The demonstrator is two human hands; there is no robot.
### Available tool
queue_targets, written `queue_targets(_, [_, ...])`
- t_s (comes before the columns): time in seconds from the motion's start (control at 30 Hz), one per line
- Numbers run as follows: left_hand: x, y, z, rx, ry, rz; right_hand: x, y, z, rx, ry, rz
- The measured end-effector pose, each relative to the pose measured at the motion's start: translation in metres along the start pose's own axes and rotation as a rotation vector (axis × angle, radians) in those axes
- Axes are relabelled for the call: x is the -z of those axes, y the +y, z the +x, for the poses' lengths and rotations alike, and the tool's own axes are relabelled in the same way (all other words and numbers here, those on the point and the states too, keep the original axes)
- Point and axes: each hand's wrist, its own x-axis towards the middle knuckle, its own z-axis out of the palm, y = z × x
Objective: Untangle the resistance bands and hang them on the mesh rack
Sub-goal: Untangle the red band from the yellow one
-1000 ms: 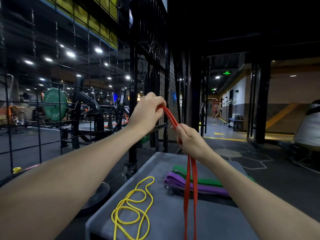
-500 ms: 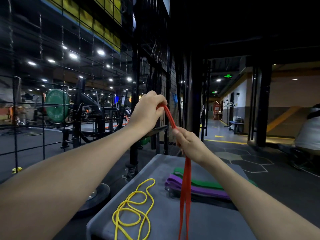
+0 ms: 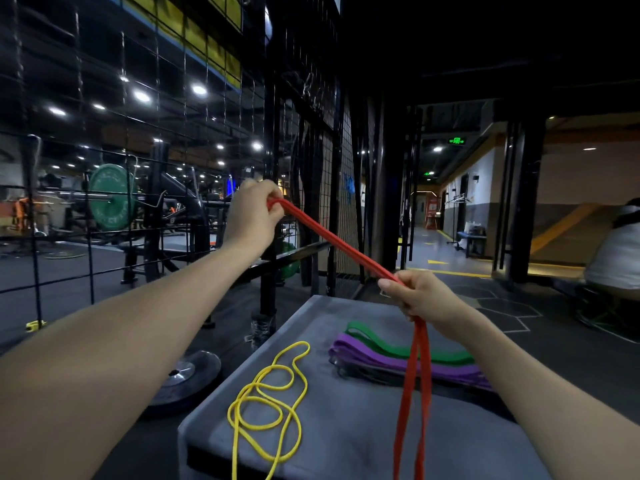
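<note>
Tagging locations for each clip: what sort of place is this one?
Most likely a gym: a green weight plate loaded on a barbell behind the mesh rack, another plate on the floor, and resistance bands such as the yellow band on a grey bench.

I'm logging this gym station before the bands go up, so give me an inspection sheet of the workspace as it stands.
Surface: grey padded bench, bands lying on it.
Job's things: red band stretched between both hands, its tail hanging down over the bench; yellow band lying in loose loops; green band and purple band lying side by side; mesh rack behind the bench, no band on it.
Clutter: weight plate on the floor left of the bench.
Grippers: left hand grips the red band's upper end; right hand grips it lower down.
Cables: nothing seen.
Surroundings: person in white seated at right; barbell with green plate behind the mesh.
</note>
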Motion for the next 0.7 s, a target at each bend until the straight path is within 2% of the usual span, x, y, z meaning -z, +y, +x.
queue_targets(0.23, [-0.01, -0.024, -0.018, 0.096, -0.029, -0.009, 0.022, 0.025, -0.015, -0.14, -0.031, 0.267])
queue_targets(0.53, [-0.024, -0.046, -0.038, 0.156, -0.057, -0.01, 0.021, 0.02, -0.011, -0.128, 0.046, 0.134])
queue_targets(0.6, [-0.026, -0.057, -0.041, 0.226, -0.147, 0.072, 0.018, 0.016, -0.009, -0.137, 0.068, 0.096])
queue_targets(0.63, [-0.027, -0.062, -0.042, 0.282, -0.256, 0.155, 0.017, 0.013, -0.007, -0.141, 0.084, 0.081])
queue_targets(0.7, [-0.029, -0.068, -0.049, 0.386, -0.574, 0.284, 0.014, 0.008, -0.003, -0.152, 0.101, 0.07])
